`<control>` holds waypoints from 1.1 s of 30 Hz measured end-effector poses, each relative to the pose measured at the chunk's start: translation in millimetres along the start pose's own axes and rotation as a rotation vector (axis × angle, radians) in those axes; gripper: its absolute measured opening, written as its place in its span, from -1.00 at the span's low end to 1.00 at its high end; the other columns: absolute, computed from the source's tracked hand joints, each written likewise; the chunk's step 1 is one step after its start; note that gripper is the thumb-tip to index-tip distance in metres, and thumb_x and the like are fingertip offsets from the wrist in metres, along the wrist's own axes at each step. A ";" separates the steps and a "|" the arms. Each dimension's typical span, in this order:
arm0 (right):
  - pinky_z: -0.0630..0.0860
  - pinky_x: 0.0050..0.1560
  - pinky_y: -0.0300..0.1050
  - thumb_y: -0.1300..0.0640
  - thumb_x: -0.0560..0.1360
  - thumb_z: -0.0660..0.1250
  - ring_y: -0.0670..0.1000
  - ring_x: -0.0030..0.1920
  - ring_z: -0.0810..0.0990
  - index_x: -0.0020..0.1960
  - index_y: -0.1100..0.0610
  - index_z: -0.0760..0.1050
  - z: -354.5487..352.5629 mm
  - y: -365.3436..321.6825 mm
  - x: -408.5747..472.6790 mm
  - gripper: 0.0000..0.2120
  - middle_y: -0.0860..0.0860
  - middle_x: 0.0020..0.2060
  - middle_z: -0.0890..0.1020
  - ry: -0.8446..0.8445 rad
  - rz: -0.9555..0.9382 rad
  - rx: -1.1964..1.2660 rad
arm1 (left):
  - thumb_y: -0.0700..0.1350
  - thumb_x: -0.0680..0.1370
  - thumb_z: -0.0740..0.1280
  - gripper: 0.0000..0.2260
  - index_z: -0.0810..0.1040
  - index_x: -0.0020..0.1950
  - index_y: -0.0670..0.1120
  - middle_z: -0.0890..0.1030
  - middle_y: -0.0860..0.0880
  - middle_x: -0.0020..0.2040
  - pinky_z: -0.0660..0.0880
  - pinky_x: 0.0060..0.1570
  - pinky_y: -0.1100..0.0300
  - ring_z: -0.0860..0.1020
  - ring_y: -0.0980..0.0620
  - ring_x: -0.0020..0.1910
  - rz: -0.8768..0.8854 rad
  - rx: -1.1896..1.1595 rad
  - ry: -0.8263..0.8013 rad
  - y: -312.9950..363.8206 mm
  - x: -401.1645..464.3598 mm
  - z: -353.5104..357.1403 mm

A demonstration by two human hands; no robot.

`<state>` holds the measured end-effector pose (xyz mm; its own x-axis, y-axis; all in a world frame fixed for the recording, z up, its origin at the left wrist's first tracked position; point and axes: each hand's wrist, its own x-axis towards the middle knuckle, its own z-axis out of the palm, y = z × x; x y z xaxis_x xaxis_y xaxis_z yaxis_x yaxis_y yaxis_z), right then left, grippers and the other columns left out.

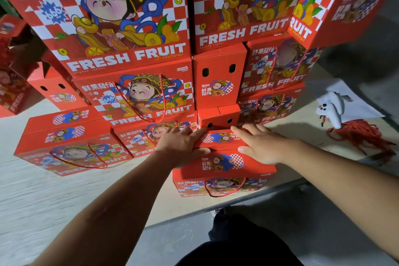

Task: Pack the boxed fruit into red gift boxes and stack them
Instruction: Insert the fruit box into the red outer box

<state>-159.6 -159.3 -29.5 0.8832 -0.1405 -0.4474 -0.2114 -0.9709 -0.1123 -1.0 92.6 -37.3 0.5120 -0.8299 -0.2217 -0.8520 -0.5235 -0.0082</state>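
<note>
A red gift box [224, 164] sits on a pale board [64, 190] on the floor, directly in front of a tall stack of gift boxes [133, 54] of the same kind, and both hands rest on its closed top. The left hand [183, 147] lies on the top's left side with its fingers stretched flat toward the middle seam, the thumb along the near flap; it presses rather than grasps. The right hand [261, 144] lies flat on the right side, fingers straight and spread toward the seam, thumb on the near flap, likewise pressing down and holding nothing. The box has a red rope handle [224, 190] hanging down its front face, which carries a cartoon figure and white lettering. The stack behind rises in several tiers, its fronts printed "FRESH FRUIT", some boxes turned to show end panels with two dark oval holes. To the left, another closed box [69, 147] lies on the board, apart from the one under the hands. To the right, near the board's edge, a bundle of red cord [360, 134] lies beside a white controller [332, 108] resting on a sheet of white paper [354, 103]. Grey floor [323, 233] shows along the near side.
</note>
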 end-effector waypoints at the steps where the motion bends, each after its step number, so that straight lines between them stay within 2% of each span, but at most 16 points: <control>1: 0.17 0.54 0.18 -0.33 0.65 0.01 0.13 0.57 0.07 0.60 -0.31 -0.26 -6.8 3.6 1.1 -0.35 -0.07 0.59 0.10 0.019 -0.019 -0.008 | 0.63 0.38 -0.33 -0.07 0.05 0.67 0.27 0.53 -0.05 0.39 0.44 0.29 -0.15 0.55 -0.21 0.32 0.012 0.019 0.023 -1.2 0.8 -2.5; 3: 0.30 0.44 0.15 -0.33 0.65 0.03 0.13 0.45 0.20 0.61 -0.32 -0.22 -12.2 4.6 0.4 -0.36 -0.06 0.49 0.24 0.062 -0.035 -0.045 | 0.61 0.39 -0.35 -0.08 0.06 0.67 0.26 0.54 -0.05 0.37 0.47 0.26 -0.13 0.58 -0.21 0.29 0.011 0.048 0.047 -1.8 2.9 -3.4; 6: 0.25 0.43 0.17 -0.32 0.66 0.02 0.14 0.43 0.19 0.62 -0.26 -0.25 8.9 -3.6 -4.5 -0.33 -0.02 0.49 0.20 0.176 -0.009 -0.123 | 0.61 0.44 -0.23 -0.15 -0.02 0.68 0.28 0.44 -0.07 0.44 0.40 0.36 -0.17 0.45 -0.21 0.40 -0.052 0.012 0.033 3.7 0.4 8.2; 8: 0.19 0.47 0.16 -0.35 0.63 0.01 0.12 0.47 0.13 0.61 -0.28 -0.30 19.7 -6.0 -6.8 -0.30 -0.03 0.52 0.16 0.217 0.011 -0.067 | 0.64 0.43 -0.23 -0.13 -0.06 0.68 0.29 0.41 -0.06 0.45 0.34 0.39 -0.18 0.39 -0.19 0.41 -0.082 -0.033 0.044 7.1 -2.8 15.9; 12: 0.08 0.52 0.21 -0.56 0.49 -0.07 0.12 0.56 -0.01 0.55 -0.37 -0.41 14.1 -7.2 -8.3 -0.20 -0.07 0.57 0.03 0.165 0.025 0.046 | 0.68 0.37 -0.26 -0.06 -0.12 0.68 0.28 0.38 -0.07 0.46 0.29 0.42 -0.16 0.38 -0.19 0.41 -0.097 -0.032 0.043 8.6 -3.4 17.5; 16: -0.18 0.58 0.23 -0.60 0.44 -0.25 0.14 0.63 -0.27 0.50 -0.33 -0.55 24.2 -13.4 -6.8 -0.19 0.00 0.64 -0.20 0.107 0.072 -0.005 | 0.64 0.41 -0.29 -0.04 -0.15 0.71 0.18 0.37 -0.12 0.49 0.28 0.47 -0.13 0.37 -0.20 0.43 -0.085 0.047 0.082 14.7 -8.8 22.7; 19: -0.24 0.57 0.21 -0.64 0.41 -0.24 0.09 0.63 -0.34 0.49 -0.36 -0.55 25.3 -11.9 -7.1 -0.17 -0.03 0.64 -0.28 0.105 0.064 0.057 | 0.63 0.42 -0.27 -0.05 -0.08 0.71 0.17 0.35 -0.09 0.50 0.22 0.51 -0.13 0.32 -0.18 0.47 -0.084 -0.021 0.107 14.7 -12.3 25.1; 22: -0.14 0.59 0.20 -0.64 0.40 -0.09 0.07 0.65 -0.23 0.53 -0.39 -0.44 17.8 -5.7 -12.9 -0.12 -0.13 0.65 -0.19 0.155 0.027 0.213 | 0.57 0.51 -0.08 -0.13 0.16 0.69 0.10 0.38 -0.07 0.50 0.25 0.50 -0.14 0.30 -0.17 0.49 -0.148 -0.327 0.212 6.3 -16.5 21.1; 24: 0.02 0.61 0.18 -0.61 0.42 0.01 0.05 0.65 -0.07 0.60 -0.34 -0.22 16.0 -0.8 -20.4 -0.12 -0.16 0.66 -0.05 0.265 0.032 0.322 | 0.46 0.58 0.12 -0.24 0.31 0.64 0.01 0.40 -0.12 0.51 0.29 0.51 -0.15 0.31 -0.18 0.51 -0.277 -0.581 0.341 1.9 -20.8 22.1; 27: 0.20 0.57 0.14 -0.59 0.46 0.06 -0.04 0.62 0.04 0.63 -0.24 0.01 22.6 -1.4 -33.6 -0.15 -0.22 0.63 0.04 0.368 0.065 0.427 | 0.32 0.58 0.34 -0.31 0.37 0.58 -0.06 0.43 -0.17 0.49 0.38 0.48 -0.18 0.42 -0.16 0.48 -0.450 -1.068 0.391 5.9 -28.4 24.5; 29: 0.15 0.59 0.13 -0.55 0.49 0.01 -0.07 0.63 -0.02 0.66 -0.16 0.03 27.9 -7.2 -38.5 -0.15 -0.21 0.64 0.00 0.392 0.076 0.402 | 0.35 0.54 0.38 -0.26 0.33 0.57 -0.02 0.47 -0.14 0.48 0.49 0.41 -0.18 0.52 -0.12 0.41 -0.497 -1.467 0.352 18.0 -34.3 22.8; 30: 0.11 0.61 0.14 -0.53 0.50 -0.03 -0.06 0.64 -0.06 0.67 -0.14 0.01 28.2 -9.9 -39.4 -0.15 -0.18 0.66 -0.03 0.402 0.080 0.371 | 0.34 0.54 0.40 -0.28 0.32 0.57 0.00 0.50 -0.12 0.46 0.54 0.36 -0.16 0.57 -0.10 0.36 -0.525 -1.576 0.355 23.1 -36.0 22.5; 32: 0.04 0.63 0.16 -0.50 0.52 -0.06 -0.02 0.65 -0.13 0.68 -0.13 -0.07 25.1 -13.7 -41.1 -0.17 -0.16 0.67 -0.13 0.412 0.098 0.319 | 0.24 0.57 0.40 -0.37 0.35 0.57 0.06 0.55 -0.08 0.40 0.63 0.22 -0.04 0.63 -0.07 0.26 -0.589 -1.643 0.388 30.6 -36.7 22.9; 33: 0.01 0.63 0.17 -0.49 0.54 -0.06 0.01 0.66 -0.16 0.68 -0.14 -0.12 24.0 -15.9 -43.0 -0.18 -0.16 0.66 -0.19 0.429 0.114 0.296 | 0.20 0.59 0.40 -0.42 0.38 0.56 0.08 0.58 -0.06 0.35 0.67 0.09 0.09 0.67 -0.02 0.20 -0.605 -1.664 0.413 33.0 -36.6 23.2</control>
<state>-204.3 -133.3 -29.8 0.9267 -0.3684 -0.0750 -0.3698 -0.8576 -0.3575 -50.4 110.2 -52.1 0.8867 -0.3269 -0.3270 0.2937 -0.1481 0.9444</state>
